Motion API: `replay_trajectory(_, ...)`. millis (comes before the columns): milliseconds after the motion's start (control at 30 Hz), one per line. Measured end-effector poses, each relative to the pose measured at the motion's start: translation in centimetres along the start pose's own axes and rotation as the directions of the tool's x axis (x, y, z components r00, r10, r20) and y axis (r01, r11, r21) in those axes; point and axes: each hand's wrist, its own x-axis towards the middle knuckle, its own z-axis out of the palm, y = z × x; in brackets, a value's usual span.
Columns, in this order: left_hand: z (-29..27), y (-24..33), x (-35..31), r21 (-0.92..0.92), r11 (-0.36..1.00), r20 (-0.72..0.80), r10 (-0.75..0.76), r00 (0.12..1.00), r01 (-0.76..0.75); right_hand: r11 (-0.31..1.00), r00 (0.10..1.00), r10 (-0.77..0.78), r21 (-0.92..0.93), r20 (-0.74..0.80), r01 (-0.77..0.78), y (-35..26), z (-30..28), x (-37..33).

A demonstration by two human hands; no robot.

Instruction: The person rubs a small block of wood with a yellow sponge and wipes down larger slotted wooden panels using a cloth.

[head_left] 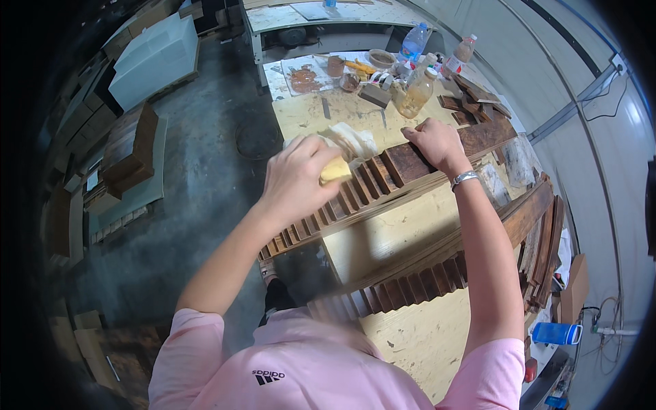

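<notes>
My left hand is closed round a yellow sponge, held over a long row of short brown wooden slats set in steps along a strip. To the right, my right hand bends its fingers over the upper edge of a wider dark brown board in the same row; its fingertips are partly hidden. A crumpled white cloth lies just beyond the sponge. Nearer my body is a second row of stepped brown slats, partly behind my right forearm.
Plastic bottles, a brown-stained sheet and a small bowl stand on the far part of the pale worktable. Loose dark wood pieces are piled at the far right. Stacked boxes and panels sit on the floor at left.
</notes>
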Motion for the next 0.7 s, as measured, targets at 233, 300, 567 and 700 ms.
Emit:
replay_trajectory(233, -0.2, -0.1, 0.8, -0.005, 0.999, 0.109, 0.041, 0.993, -0.041, 1.000, 1.000, 0.007, 0.007, 0.016, -0.008, -0.2, -0.4, 0.0)
replay_trajectory(300, 0.0, -0.9, 1.0, 0.059, 0.998, 0.055, 0.033, 0.998, -0.037, 1.000, 1.000, -0.005, -0.001, 0.014, 0.005, -0.1, -0.4, 0.0)
replay_trajectory(567, 0.5, -1.0, 0.8, 0.119, 0.992, -0.015, -0.048, 0.999, 0.049, 1.000, 1.000, 0.014, 0.008, 0.019, -0.015, -0.5, -0.7, -0.3)
replay_trajectory(700, 0.8, 0.9, -3.0, -0.139, 0.988, 0.090, -0.055, 0.994, 0.067, 1.000, 1.000, 0.007, -0.014, -0.006, -0.007, 0.0, -0.3, -0.2)
